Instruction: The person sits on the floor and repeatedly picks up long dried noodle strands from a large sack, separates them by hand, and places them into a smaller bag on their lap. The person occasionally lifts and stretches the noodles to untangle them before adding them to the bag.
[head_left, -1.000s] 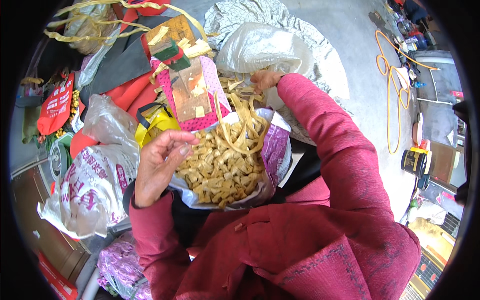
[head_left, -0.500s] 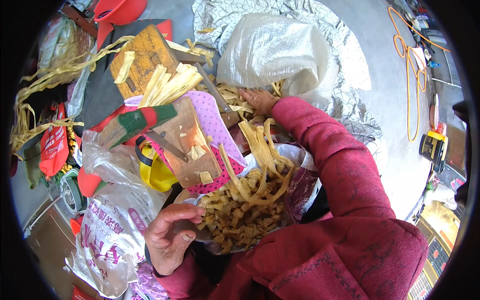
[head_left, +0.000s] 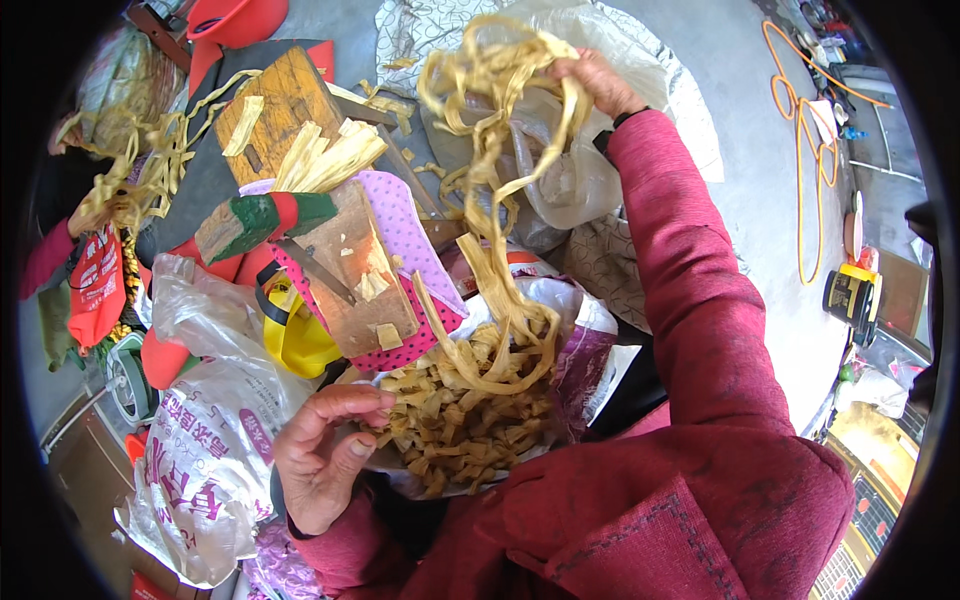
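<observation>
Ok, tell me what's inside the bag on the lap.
The bag holds short tan cut pieces, with long strips trailing in from the raised right hand. Its bottom is covered by the pile.

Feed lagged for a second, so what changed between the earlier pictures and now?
The right hand, low at the far side of the pile before, rose up and away with a bunch of long tan strips, their ends trailing into the pile of cut pieces. The left hand stayed at the bag's near rim.

Bright, even daylight, soft shadows; sharp centre, heavy fisheye bend, black vignette at edges.
</observation>
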